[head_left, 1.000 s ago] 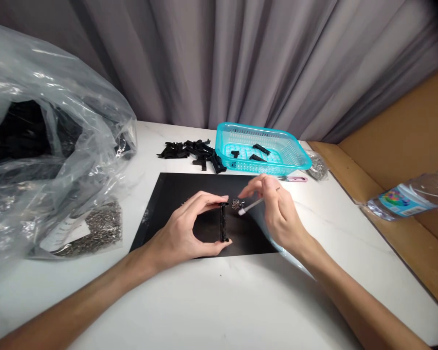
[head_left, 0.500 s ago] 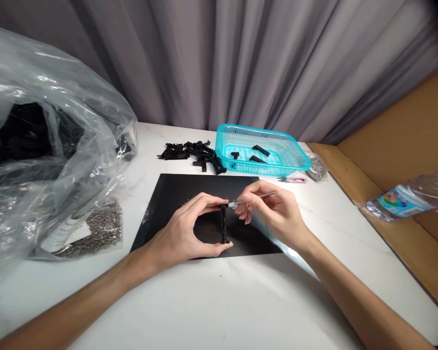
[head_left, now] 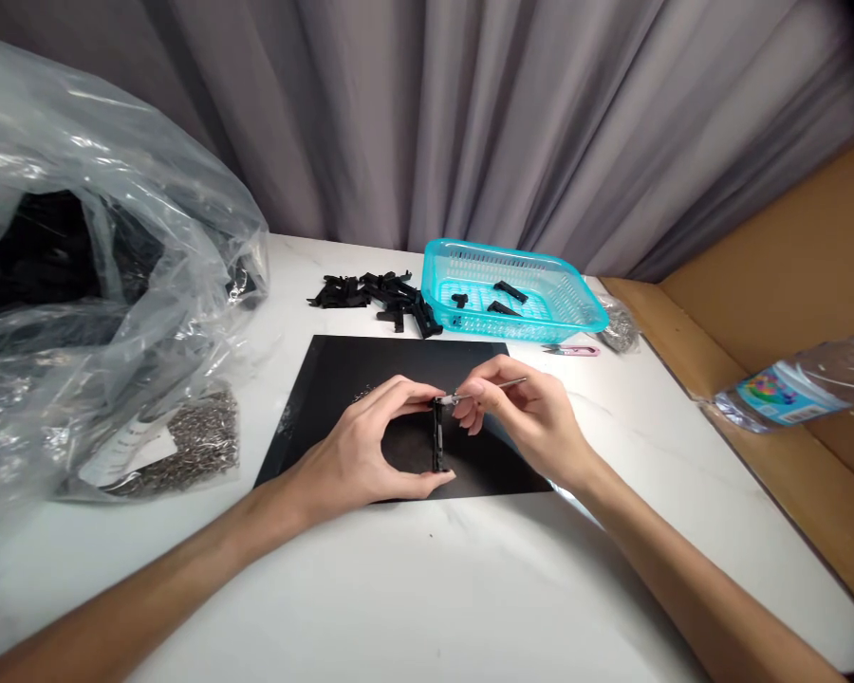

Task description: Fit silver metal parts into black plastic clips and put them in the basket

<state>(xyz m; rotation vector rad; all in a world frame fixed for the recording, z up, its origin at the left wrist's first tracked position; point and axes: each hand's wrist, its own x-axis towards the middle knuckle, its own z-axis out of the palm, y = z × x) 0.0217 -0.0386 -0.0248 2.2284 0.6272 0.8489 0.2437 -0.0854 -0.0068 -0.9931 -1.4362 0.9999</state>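
Observation:
Between the thumb and fingertips of my left hand [head_left: 370,441], a narrow black plastic part [head_left: 438,438] is gripped end to end, upright above the black mat [head_left: 342,365]. My right hand [head_left: 527,408] pinches a thin metal rod-like tool [head_left: 513,382]. Its near tip meets the top end of the black part, where something small and pale or metallic shows; its exact shape is too small to make out. A few tiny metal bits [head_left: 364,391] lie on the mat behind my left hand.
Behind the mat lie a pile of black plastic parts [head_left: 399,296] and a blue basket [head_left: 516,327] holding several more. Pink-handled snips [head_left: 573,350] and a small bag [head_left: 619,324] sit right of it. Left are a large plastic bag [head_left: 206,218] and a bag of metal pieces [head_left: 199,441]; right, a bottle [head_left: 783,391].
My right hand has moved slightly left, bringing the tool closer in at the top of the black part. The left hand keeps its hold almost unchanged.

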